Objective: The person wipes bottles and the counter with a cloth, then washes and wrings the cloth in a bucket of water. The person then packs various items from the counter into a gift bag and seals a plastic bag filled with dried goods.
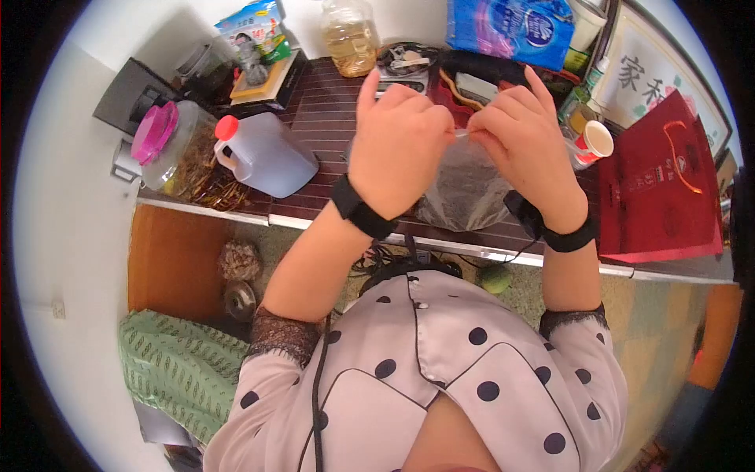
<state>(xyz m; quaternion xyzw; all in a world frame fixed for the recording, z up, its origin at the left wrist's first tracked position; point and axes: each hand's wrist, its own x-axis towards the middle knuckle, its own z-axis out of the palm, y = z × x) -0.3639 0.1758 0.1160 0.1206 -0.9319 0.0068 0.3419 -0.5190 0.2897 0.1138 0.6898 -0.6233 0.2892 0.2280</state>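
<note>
A clear plastic bag (462, 193) hangs over the front part of the dark striped table, its lower part full and rounded. What lies inside it I cannot make out. My left hand (403, 149) pinches the top of the bag between thumb and forefinger, with the little finger raised. Close beside it, my right hand (528, 140) grips the same top edge in a pinch, its little finger also pointing up. The two pinches are a short gap apart. Behind the hands, a red tray (450, 101) is partly hidden.
Left on the table (314, 118) are a red-capped jug (275, 153) and a pink-lidded jar (189, 149). A small scale (403, 82) and a jar of amber liquid (350, 43) stand behind. To the right are a paper cup (595, 141) and a red gift bag (664, 185).
</note>
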